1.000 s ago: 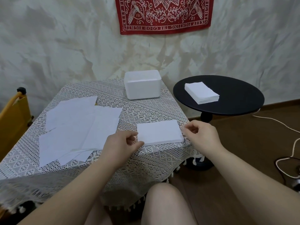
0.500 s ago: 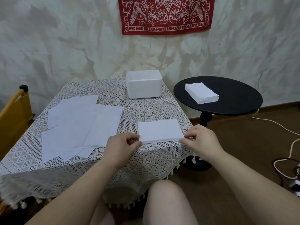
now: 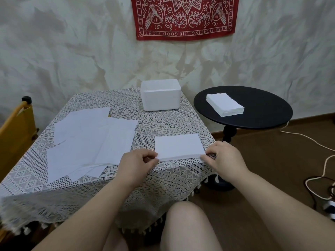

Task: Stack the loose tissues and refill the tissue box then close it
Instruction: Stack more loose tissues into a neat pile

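A small neat stack of white tissues lies near the front right corner of the lace-covered table. My left hand pinches its near left corner. My right hand pinches its near right corner. Several loose unfolded tissues lie spread over the left half of the table. A closed white tissue box stands at the table's far edge. A thicker stack of tissues rests on the round black side table to the right.
A yellow chair stands at the left of the table. Cables and a power strip lie on the brown floor at the right. My knee is just under the table's front edge. A red bandana hangs on the wall.
Both hands have closed in on the small stack: the right hand moved left to its near right corner, and the left hand took hold of the near left corner.
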`<state>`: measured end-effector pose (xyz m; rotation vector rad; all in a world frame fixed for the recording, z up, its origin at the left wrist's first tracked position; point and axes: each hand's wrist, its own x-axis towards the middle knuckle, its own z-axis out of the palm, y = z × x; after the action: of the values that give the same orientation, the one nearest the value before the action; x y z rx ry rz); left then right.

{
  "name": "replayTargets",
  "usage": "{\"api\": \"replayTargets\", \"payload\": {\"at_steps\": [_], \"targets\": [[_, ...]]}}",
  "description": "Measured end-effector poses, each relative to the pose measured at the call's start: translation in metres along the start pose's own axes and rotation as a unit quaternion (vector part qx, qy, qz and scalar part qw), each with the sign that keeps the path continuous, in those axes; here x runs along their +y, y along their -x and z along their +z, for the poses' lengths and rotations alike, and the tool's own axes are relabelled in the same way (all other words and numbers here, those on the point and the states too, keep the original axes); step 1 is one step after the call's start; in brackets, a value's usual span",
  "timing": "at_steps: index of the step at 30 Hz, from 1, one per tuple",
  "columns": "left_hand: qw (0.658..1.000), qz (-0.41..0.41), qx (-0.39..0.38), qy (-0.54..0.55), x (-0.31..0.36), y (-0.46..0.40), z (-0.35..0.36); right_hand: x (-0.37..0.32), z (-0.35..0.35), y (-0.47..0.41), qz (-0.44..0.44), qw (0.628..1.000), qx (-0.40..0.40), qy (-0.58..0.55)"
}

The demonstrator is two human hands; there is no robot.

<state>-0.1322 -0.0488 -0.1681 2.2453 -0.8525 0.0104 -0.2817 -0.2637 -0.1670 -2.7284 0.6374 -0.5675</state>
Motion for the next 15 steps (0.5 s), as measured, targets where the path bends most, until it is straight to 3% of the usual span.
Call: {"api": "replayTargets", "payload": {"at_steps": [5, 15], "targets": [[1.0, 0.006, 0.001, -0.005, -0.0009, 0.0004, 0.0014, 0.0001, 0.0007, 0.0023, -0.009, 0.998, 0.036, -0.052], [0.999, 0.031, -0.003, -0.013, -0.0019, 0.0003, 0.0033, 0.0001, 0.0044, 0.0015, -0.05, 0.998, 0.044, -0.005]]}}
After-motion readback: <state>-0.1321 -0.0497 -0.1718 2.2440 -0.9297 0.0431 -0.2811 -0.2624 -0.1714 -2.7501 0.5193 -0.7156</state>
